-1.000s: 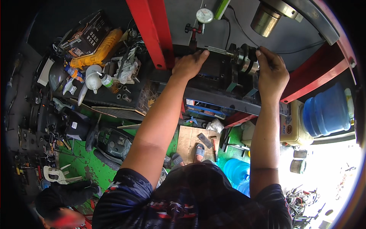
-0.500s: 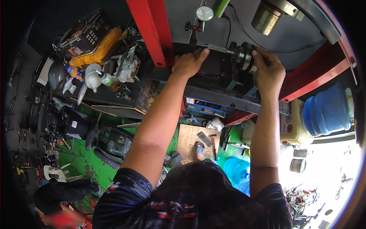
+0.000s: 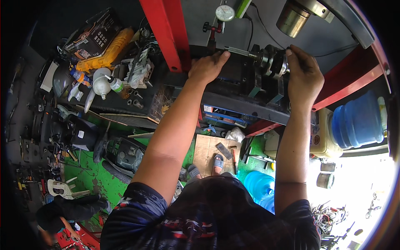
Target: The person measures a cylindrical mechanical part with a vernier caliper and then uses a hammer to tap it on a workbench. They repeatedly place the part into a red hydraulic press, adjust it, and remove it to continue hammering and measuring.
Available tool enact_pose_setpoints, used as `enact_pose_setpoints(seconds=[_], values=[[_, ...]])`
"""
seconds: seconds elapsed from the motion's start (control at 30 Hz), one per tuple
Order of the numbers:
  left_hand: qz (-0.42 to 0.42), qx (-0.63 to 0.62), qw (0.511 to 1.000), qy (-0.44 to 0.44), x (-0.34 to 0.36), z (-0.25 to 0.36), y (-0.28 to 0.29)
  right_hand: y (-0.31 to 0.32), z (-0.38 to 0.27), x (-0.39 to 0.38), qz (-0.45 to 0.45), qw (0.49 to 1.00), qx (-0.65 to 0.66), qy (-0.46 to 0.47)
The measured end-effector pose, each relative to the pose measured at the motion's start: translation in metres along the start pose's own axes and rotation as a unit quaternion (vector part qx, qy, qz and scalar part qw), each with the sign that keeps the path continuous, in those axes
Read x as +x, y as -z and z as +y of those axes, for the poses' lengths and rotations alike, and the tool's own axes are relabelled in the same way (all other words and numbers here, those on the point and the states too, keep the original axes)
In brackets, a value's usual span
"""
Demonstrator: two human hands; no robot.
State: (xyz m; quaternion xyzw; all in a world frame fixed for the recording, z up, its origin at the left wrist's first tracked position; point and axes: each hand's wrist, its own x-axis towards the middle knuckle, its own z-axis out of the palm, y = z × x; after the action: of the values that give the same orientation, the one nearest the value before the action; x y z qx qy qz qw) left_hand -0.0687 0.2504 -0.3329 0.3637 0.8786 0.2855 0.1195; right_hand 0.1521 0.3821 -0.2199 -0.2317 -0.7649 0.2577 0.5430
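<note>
A metal crankshaft (image 3: pixel 270 61) with round webs lies across dark V-shaped supports (image 3: pixel 255 85) on the black steel beam of a red frame. Its thin splined end points left. At its right end, my right hand (image 3: pixel 306 77) is closed, thumb and fingers pinching the shaft end. My left hand (image 3: pixel 206 68) rests at the foot of a dial gauge stand (image 3: pixel 213 32), closed around its base with the thumb stretched toward the shaft's thin end; its fingertips are hidden. The round white dial gauge (image 3: pixel 225 13) sits on the stand, above and left of the crankshaft.
Red posts (image 3: pixel 166 33) rise left and right of the beam, and a metal cylinder (image 3: pixel 293 21) hangs above. The left bench holds a yellow case (image 3: pixel 104 54), bottles and loose parts. Blue water jugs (image 3: pixel 358 118) stand right. A person (image 3: pixel 62 216) is at lower left.
My right hand has moved right, from the crankshaft's web to its end, and the webs have turned to another angle. My left hand stays put. The person at lower left has shifted.
</note>
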Motion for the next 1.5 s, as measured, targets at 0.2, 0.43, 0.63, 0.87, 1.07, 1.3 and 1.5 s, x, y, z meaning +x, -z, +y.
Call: enact_pose_setpoints(seconds=[0.2, 0.43, 0.63, 0.87, 1.07, 1.3, 1.5], values=[[-0.006, -0.001, 1.0, -0.002, -0.002, 0.002, 0.002, -0.012, 0.017, -0.003, -0.026, 0.999, -0.022, -0.019], [0.006, 0.004, 1.0, -0.006, -0.001, 0.001, 0.001, -0.017, 0.026, -0.007, -0.035, 0.999, -0.022, -0.036], [0.005, 0.007, 1.0, -0.008, -0.001, 0.0, 0.0, -0.018, 0.026, -0.007, -0.03, 0.999, -0.014, -0.037], [0.002, 0.005, 1.0, -0.002, -0.001, 0.0, 0.001, -0.015, 0.018, -0.004, -0.018, 0.999, -0.006, -0.031], [0.022, 0.012, 1.0, -0.008, -0.002, 0.001, 0.0, -0.008, 0.01, 0.001, 0.0, 1.0, -0.008, 0.004], [0.004, 0.007, 1.0, -0.001, 0.002, -0.002, -0.001, -0.007, 0.009, 0.003, -0.003, 1.0, 0.004, -0.004], [0.034, 0.013, 0.999, -0.012, -0.001, -0.001, -0.002, -0.01, 0.013, 0.0, -0.004, 1.0, -0.012, 0.01]])
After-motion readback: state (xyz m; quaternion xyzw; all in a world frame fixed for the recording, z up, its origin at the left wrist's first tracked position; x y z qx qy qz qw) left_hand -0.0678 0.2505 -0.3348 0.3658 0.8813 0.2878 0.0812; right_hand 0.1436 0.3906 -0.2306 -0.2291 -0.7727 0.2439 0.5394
